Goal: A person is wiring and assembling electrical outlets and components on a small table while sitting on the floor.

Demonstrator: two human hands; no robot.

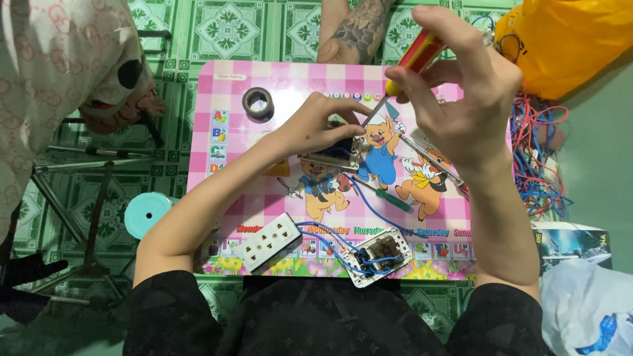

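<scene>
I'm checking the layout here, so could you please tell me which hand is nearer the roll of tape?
Left. The left hand lies just right of the roll of tape; the right hand is far across the table.

A home floor, to my eye: green patterned floor tiles point(231, 26) around a child's pink cartoon table point(264, 198).
</scene>
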